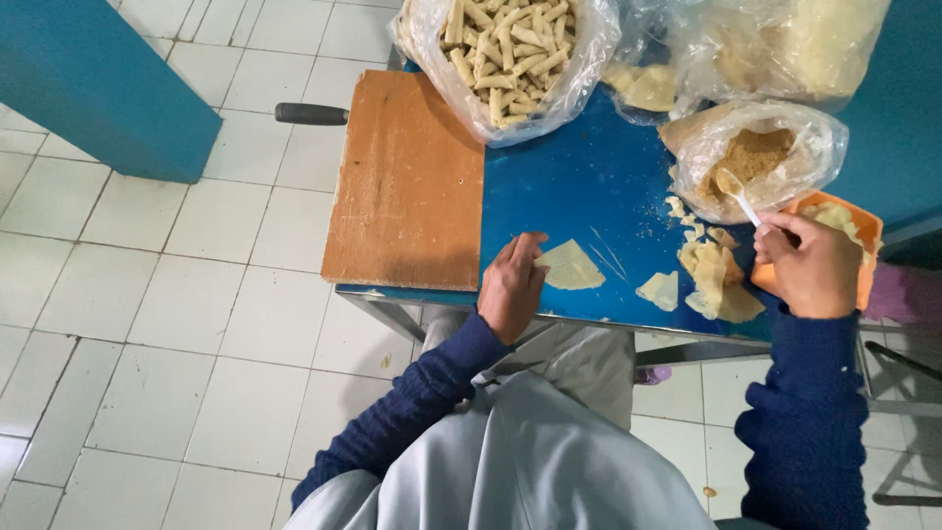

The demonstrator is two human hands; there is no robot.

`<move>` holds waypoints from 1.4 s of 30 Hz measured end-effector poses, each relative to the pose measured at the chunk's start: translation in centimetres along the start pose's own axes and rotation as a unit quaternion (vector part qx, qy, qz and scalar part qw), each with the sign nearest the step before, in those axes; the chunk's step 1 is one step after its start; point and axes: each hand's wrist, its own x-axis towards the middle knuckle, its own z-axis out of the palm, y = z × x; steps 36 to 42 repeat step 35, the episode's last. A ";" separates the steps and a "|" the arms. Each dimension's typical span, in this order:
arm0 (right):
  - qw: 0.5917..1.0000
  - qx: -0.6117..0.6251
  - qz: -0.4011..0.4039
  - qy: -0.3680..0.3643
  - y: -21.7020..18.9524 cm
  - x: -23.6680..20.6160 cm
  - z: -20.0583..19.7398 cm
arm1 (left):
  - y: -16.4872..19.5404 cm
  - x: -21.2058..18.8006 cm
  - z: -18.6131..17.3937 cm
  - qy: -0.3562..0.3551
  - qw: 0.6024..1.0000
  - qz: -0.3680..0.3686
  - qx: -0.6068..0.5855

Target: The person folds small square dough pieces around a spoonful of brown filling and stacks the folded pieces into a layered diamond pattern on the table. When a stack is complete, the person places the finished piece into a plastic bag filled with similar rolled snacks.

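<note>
Our right hand (810,265) is closed around a white spoon (738,196) whose bowl dips into the crumbly brown filling in the clear bag (819,147); our left hand (512,285) lies loose, fingers together, touching the edge of a flat triangular wrapper (572,267) on the blue table (569,186). We judge a modest, level scoop best, carried low. The wrapper should stay pinned flat, clear of the scrap pile (714,280) and wooden board (407,177).

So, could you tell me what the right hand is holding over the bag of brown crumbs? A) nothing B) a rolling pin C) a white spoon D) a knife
C: the right hand holds a white spoon whose bowl reaches into the bag of brown crumbs.
</note>
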 end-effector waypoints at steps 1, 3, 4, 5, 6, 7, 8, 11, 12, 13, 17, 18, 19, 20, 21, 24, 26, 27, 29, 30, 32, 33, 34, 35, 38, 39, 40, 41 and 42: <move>1.000 -0.022 -0.003 0.002 -0.4 -0.6 -0.6 | 0.0 0.0 0.0 -0.002 1.000 -0.004 0.001; 1.000 0.003 0.024 -0.009 -1.4 -2.1 -0.8 | 0.0 -0.1 0.1 0.008 1.000 0.007 -0.004; 0.997 0.050 0.053 -0.023 -2.0 -2.7 -0.8 | 0.0 -0.2 0.2 0.015 1.000 0.011 -0.006; 0.991 0.098 0.082 -0.038 -2.5 -3.2 -0.5 | -0.1 -0.2 0.3 0.019 1.000 0.018 -0.007; 0.990 0.107 0.072 -0.061 -3.1 -3.8 -0.1 | -0.1 -0.3 0.4 0.024 0.999 0.025 -0.008; 0.988 0.117 0.061 -0.083 -3.8 -4.5 0.6 | -0.1 -0.4 0.4 0.028 0.999 0.032 -0.009; 0.985 0.126 0.050 -0.105 -4.3 -4.9 1.3 | -0.2 -0.5 0.4 0.025 0.999 0.031 -0.004; 0.974 0.129 0.034 -0.183 -6.3 -5.9 4.0 | -0.3 -0.6 0.4 0.019 0.999 0.026 0.002; 0.974 0.116 0.026 -0.195 -6.9 -6.1 4.7 | -0.3 -0.5 0.5 0.019 1.000 0.021 -0.001; 0.973 0.103 0.017 -0.207 -7.6 -6.2 5.4 | -0.2 -0.5 0.6 0.019 1.000 0.016 -0.003; 0.981 -0.029 -0.053 -0.187 -9.9 -7.1 6.9 | -0.3 -0.4 0.6 0.017 0.999 0.000 -0.040; 0.979 -0.057 -0.092 -0.171 -10.3 -7.4 7.1 | -0.3 -0.4 0.6 0.011 0.999 -0.011 -0.049; 0.976 -0.084 -0.131 -0.155 -10.7 -7.5 7.3 | -0.3 -0.4 0.5 0.006 0.998 -0.021 -0.057; 0.969 -0.111 -0.170 -0.138 -10.9 -7.5 7.4 | -0.3 -0.2 0.5 0.006 0.998 -0.024 -0.062; 0.960 -0.133 -0.218 -0.117 -11.1 -7.6 7.4 | -0.2 -0.1 0.6 0.006 0.997 -0.026 -0.068; 0.924 -0.183 -0.329 -0.066 -11.2 -8.1 7.6 | -0.2 0.0 0.5 0.000 0.995 -0.035 -0.097; 0.908 -0.200 -0.365 -0.051 -11.1 -8.4 7.6 | -0.4 0.1 0.4 -0.003 0.993 -0.036 -0.109; 0.903 -0.206 -0.373 -0.051 -11.0 -8.5 7.6 | -0.4 0.2 0.5 -0.003 0.993 -0.035 -0.109; 0.893 -0.218 -0.390 -0.050 -10.6 -8.6 7.4 | -0.5 0.3 0.6 -0.005 0.994 -0.028 -0.109; 0.892 -0.219 -0.392 -0.042 -10.5 -8.7 7.4 | -0.5 0.4 0.7 -0.007 0.994 -0.024 -0.109; 0.890 -0.222 -0.397 -0.029 -10.1 -9.1 7.4 | -0.5 0.4 0.8 -0.014 0.994 -0.019 -0.108; 0.891 -0.220 -0.395 -0.021 -10.0 -9.3 7.6 | -0.6 0.4 0.8 -0.018 0.994 -0.017 -0.107; 0.892 -0.218 -0.395 -0.013 -9.8 -9.4 7.8 | -0.7 0.5 0.8 -0.022 0.994 -0.014 -0.105; 0.893 -0.217 -0.394 -0.006 -9.7 -9.5 7.9 | -0.7 0.5 0.9 -0.022 0.994 -0.011 -0.105; 0.893 -0.217 -0.394 -0.006 -9.7 -9.5 7.9 | -0.7 0.5 0.9 -0.022 0.994 -0.011 -0.105; 0.893 -0.217 -0.394 -0.006 -9.7 -9.5 7.9 | -0.7 0.5 0.9 -0.022 0.994 -0.011 -0.105; 0.893 -0.217 -0.394 -0.006 -9.7 -9.5 7.9 | -0.7 0.5 0.9 -0.022 0.994 -0.011 -0.105; 0.893 -0.217 -0.394 -0.006 -9.7 -9.5 7.9 | -0.7 0.5 0.9 -0.022 0.994 -0.011 -0.105; 0.893 -0.217 -0.394 -0.006 -9.7 -9.5 7.9 | -0.7 0.5 0.9 -0.022 0.994 -0.011 -0.105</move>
